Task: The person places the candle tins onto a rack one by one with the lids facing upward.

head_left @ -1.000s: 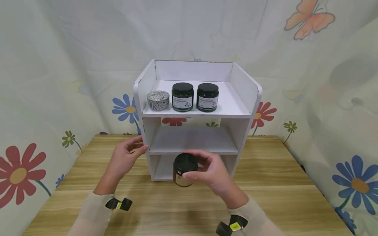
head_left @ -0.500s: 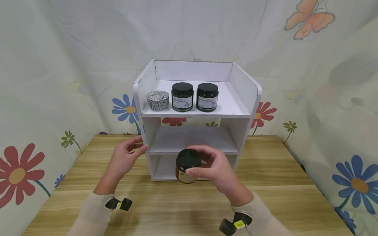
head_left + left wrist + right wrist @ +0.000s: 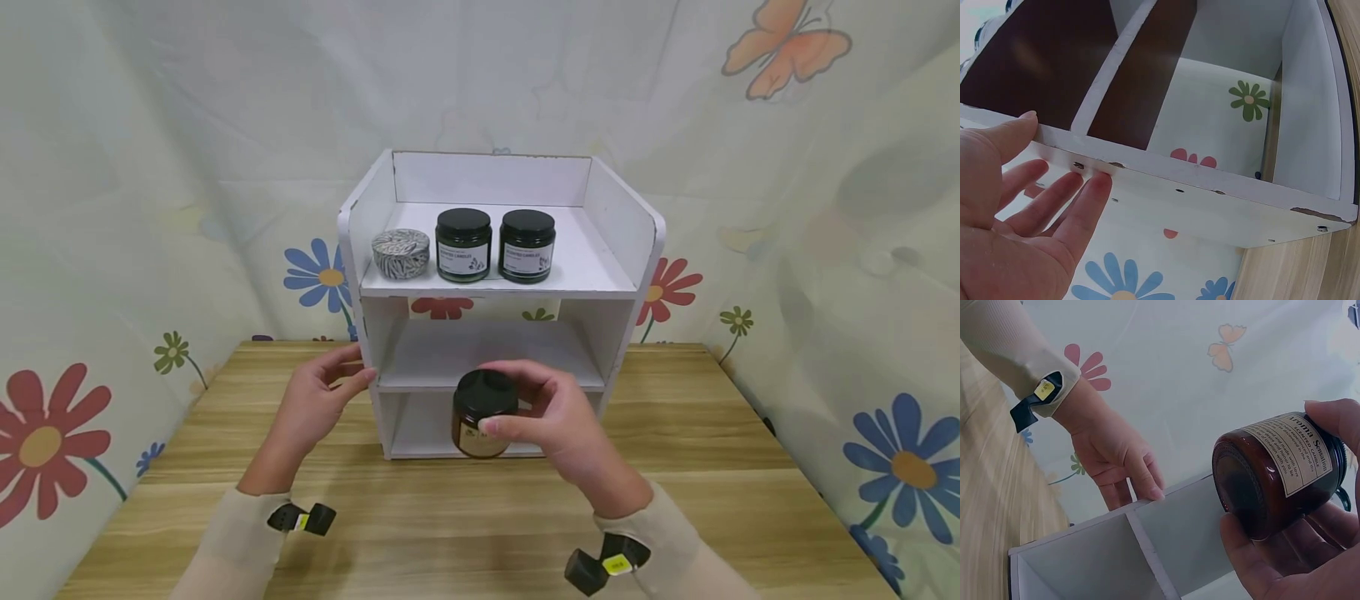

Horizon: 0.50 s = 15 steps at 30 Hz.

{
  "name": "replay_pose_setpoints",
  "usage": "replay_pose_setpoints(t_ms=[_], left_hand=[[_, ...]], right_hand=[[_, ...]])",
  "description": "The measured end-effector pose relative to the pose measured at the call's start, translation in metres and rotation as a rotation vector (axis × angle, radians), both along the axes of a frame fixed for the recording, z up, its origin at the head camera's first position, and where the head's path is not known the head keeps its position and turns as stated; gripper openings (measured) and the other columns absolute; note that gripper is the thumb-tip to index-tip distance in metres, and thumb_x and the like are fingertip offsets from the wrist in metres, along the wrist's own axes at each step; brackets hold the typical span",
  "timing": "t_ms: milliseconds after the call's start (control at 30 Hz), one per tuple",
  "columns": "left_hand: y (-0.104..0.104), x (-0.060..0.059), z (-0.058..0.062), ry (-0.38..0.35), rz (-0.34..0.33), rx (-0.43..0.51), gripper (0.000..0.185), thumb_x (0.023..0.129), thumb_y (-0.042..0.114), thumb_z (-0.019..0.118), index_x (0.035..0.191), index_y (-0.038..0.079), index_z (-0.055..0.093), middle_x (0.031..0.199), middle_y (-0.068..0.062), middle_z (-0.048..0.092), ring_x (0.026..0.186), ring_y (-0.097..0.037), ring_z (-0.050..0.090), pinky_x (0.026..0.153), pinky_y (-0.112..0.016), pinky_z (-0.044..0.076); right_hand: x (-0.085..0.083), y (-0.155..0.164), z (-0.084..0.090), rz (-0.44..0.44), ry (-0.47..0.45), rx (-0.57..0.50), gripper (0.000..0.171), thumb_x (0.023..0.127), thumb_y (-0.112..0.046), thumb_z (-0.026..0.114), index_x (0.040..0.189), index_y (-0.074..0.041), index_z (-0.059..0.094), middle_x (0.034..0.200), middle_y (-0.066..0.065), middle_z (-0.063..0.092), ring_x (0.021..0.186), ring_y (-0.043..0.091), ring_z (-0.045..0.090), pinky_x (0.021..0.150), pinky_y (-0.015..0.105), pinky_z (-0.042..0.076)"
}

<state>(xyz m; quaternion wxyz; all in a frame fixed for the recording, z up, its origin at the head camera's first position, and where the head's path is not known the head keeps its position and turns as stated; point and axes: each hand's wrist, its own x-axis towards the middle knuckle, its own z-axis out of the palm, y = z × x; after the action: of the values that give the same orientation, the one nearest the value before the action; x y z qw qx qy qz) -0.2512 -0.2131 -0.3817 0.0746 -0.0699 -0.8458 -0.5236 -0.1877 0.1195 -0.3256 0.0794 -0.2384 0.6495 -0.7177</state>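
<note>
My right hand (image 3: 555, 421) grips a brown glass scented candle jar (image 3: 480, 437) with a black lid, in front of the white shelf unit (image 3: 622, 225). In the right wrist view the candle jar (image 3: 1266, 481) lies tilted between thumb and fingers, its cream label showing. My left hand (image 3: 317, 404) is at the unit's left side. In the left wrist view its thumb rests on the front edge of the side panel (image 3: 1197, 175), and its fairly straight fingers (image 3: 1088, 206) touch the outer face.
On the top shelf stand a patterned round tin (image 3: 401, 254) and two dark green candle jars, one in the middle (image 3: 463, 250) and one to its right (image 3: 527, 250). A wooden table (image 3: 712, 467) carries the unit. Behind hangs a flowered curtain (image 3: 262, 108).
My right hand has raised the candle jar a little and moved it to the right in front of the lower shelves. The left hand stays at the unit's side.
</note>
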Motion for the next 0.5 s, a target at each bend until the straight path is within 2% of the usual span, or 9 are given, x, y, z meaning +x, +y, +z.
replay_pose_setpoints(t_ms=[500], left_hand=[[-0.001, 0.0, -0.001, 0.003, -0.008, 0.01, 0.063, 0.095, 0.05, 0.069, 0.147, 0.018, 0.056, 0.148, -0.007, 0.058, 0.132, -0.032, 0.059, 0.11, -0.054, 0.05]], right_hand=[[0.003, 0.011, 0.011, -0.003, 0.037, 0.014, 0.053, 0.085, -0.009, 0.082, 0.135, -0.004, 0.063, 0.126, 0.013, 0.064, 0.105, 0.027, 0.067, 0.087, 0.034, 0.063]])
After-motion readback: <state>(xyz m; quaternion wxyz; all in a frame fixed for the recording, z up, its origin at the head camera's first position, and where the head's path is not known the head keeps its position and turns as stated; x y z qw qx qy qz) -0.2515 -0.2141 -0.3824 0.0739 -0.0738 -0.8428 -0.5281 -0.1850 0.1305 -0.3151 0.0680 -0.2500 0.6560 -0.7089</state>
